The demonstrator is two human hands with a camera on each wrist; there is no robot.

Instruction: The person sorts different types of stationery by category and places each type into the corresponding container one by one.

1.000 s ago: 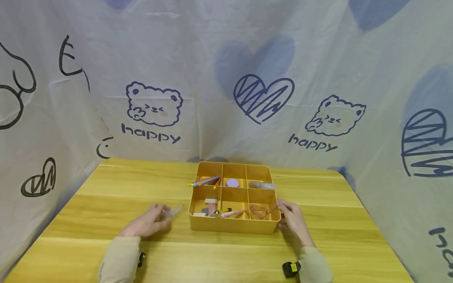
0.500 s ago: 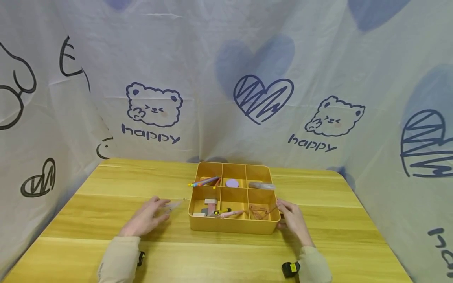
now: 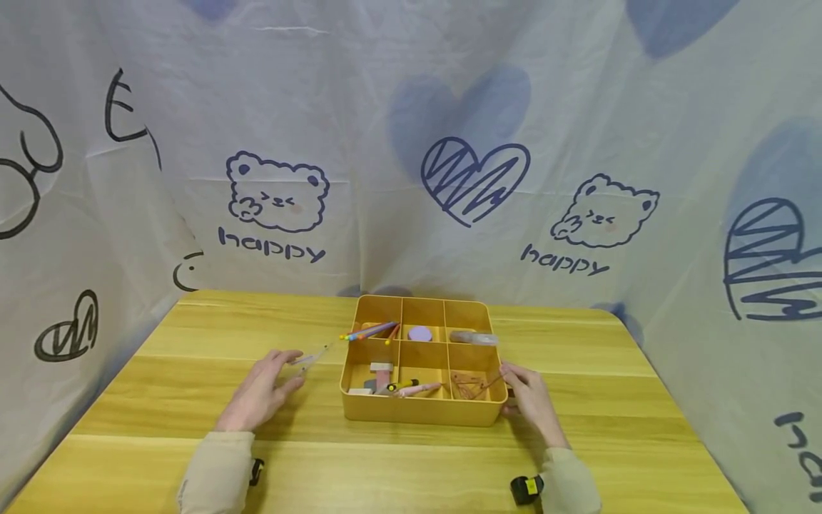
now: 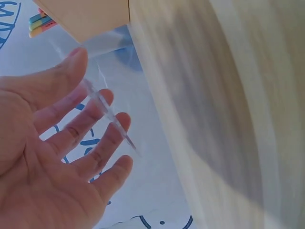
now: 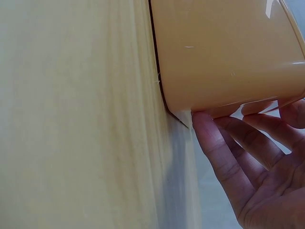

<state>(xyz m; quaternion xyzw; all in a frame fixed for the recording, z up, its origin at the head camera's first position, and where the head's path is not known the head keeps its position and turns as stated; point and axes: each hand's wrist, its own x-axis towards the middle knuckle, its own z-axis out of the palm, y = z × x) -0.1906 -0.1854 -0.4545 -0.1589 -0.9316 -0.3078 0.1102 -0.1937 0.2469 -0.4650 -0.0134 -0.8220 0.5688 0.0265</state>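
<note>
A thin, clear plastic piece with a pointed end (image 3: 312, 359) is pinched between the thumb and fingers of my left hand (image 3: 260, 389), left of the yellow organizer box (image 3: 424, 410). In the left wrist view the clear piece (image 4: 112, 117) shows nearly edge-on, in front of the spread fingers (image 4: 95, 157). My right hand (image 3: 529, 392) grips the box's right wall near its front corner. Seen from the right wrist, several fingertips (image 5: 209, 126) lie against the glossy outer wall (image 5: 228, 62), with one finger up at the rim.
Six-sectioned, the box holds colourful pencils (image 3: 372, 330), a round lilac item (image 3: 420, 333), a clear-and-grey item (image 3: 474, 338), erasers (image 3: 381, 371), a yellow-black tool (image 3: 404, 385), a pink pen (image 3: 420, 390) and thin brown pieces (image 3: 465, 385). A printed cloth (image 3: 379, 235) hangs behind the wooden table (image 3: 359, 464).
My left hand has shifted slightly forward and left, its fingers spreading, and the clear piece has moved forward with it. The right hand keeps its place on the box.
</note>
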